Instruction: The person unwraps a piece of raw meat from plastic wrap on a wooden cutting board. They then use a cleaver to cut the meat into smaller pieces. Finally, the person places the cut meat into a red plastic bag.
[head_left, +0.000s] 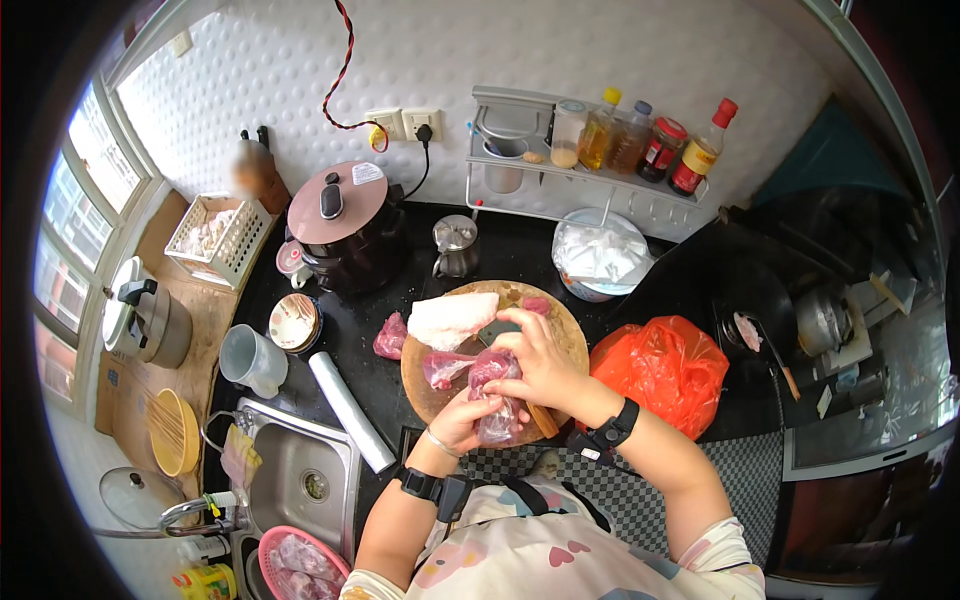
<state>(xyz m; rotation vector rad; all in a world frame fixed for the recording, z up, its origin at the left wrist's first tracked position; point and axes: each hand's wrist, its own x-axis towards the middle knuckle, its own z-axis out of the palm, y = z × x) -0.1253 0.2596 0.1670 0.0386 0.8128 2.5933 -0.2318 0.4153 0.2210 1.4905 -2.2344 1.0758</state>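
Both my hands hold a piece of red meat in clear plastic film (493, 369) above a round wooden chopping board (566, 341). My left hand (459, 421) supports it from below left. The fingers of my right hand (536, 358) grip its upper right side. A large pale slab of meat or fat (453, 319) lies on the board, with another film-wrapped piece of meat (444, 370) below it. Partly hidden under my hands is a cleaver, its blade (496, 330) and wooden handle (541, 421) showing. A small red piece (537, 304) sits near the board's far edge.
Another wrapped meat piece (390, 337) lies left of the board. An orange-red plastic bag (660, 375) stands close on the right. A film roll (351, 411) lies beside the sink (300, 442). Behind are a pressure cooker (341, 206) and a bowl with white plastic bags (602, 255).
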